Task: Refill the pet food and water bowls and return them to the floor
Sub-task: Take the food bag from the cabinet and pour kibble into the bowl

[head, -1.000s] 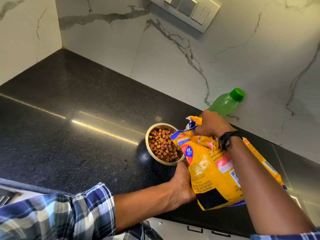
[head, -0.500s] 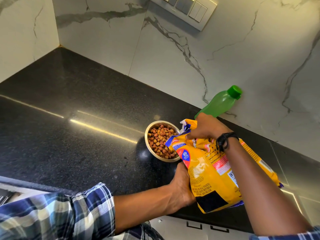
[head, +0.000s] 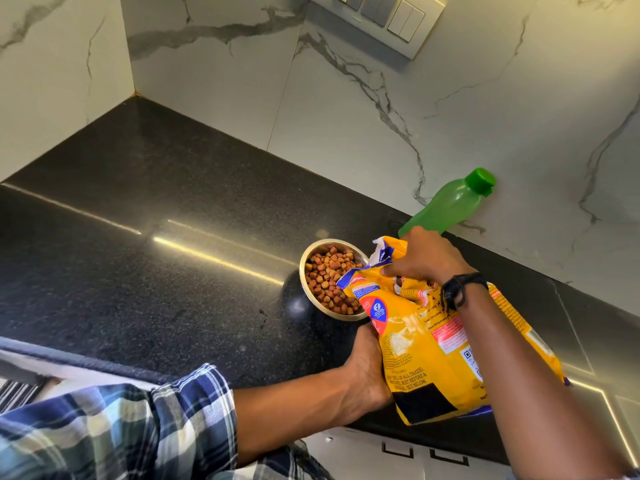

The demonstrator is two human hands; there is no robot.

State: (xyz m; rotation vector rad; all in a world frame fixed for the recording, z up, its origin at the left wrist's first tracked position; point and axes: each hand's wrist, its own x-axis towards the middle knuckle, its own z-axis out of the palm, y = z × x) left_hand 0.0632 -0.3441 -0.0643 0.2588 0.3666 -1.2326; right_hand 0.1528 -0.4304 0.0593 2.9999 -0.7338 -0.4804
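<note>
**Kibble bag held at mouth and flank beside the filled bowl**

The yellow kibble bag (head: 422,358) is held tilted over the black bench (head: 138,237). Its torn mouth is at the rim of the steel bowl (head: 304,268), which stands on the bench full of kibble (head: 329,271). The right grip (head: 426,258) pinches the crumpled mouth. The left grip (head: 367,372) clasps the lower flank, fingers hidden behind it. The film looks soft and slick and its load likely shifts, so holds at mouth and base suit it. The rigid bowl is best lifted level, under its rim.
</note>
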